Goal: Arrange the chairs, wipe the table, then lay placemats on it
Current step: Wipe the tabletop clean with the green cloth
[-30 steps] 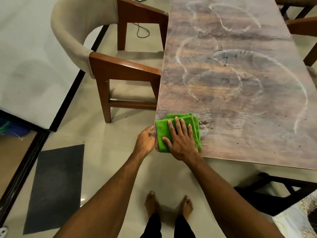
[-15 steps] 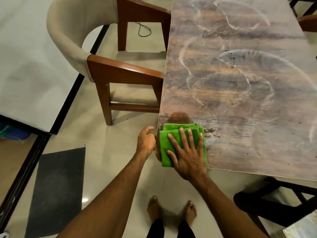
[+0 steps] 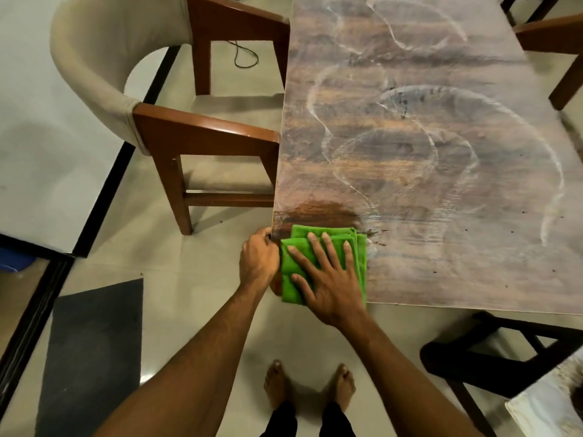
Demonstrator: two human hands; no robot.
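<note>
A folded green cloth (image 3: 358,247) lies on the near left corner of the wooden table (image 3: 426,159), reaching its front edge. My right hand (image 3: 328,279) presses flat on the cloth with fingers spread. My left hand (image 3: 258,260) sits against the table's left edge beside the cloth, its fingers curled round the edge. White dusty smears loop across the tabletop, and a darker wiped patch shows just behind the cloth. A beige-backed wooden chair (image 3: 176,134) stands pushed against the table's left side.
Another wooden chair (image 3: 555,42) stands at the table's far right side. A dark chair frame (image 3: 492,357) is at the lower right, under the table's front edge. A dark floor mat (image 3: 91,351) lies to my left. My bare feet (image 3: 309,386) stand on the tiled floor.
My right hand has slid the cloth toward me along the table's left edge to the front corner, leaving a darker wiped patch behind it. My left hand has stayed by the edge.
</note>
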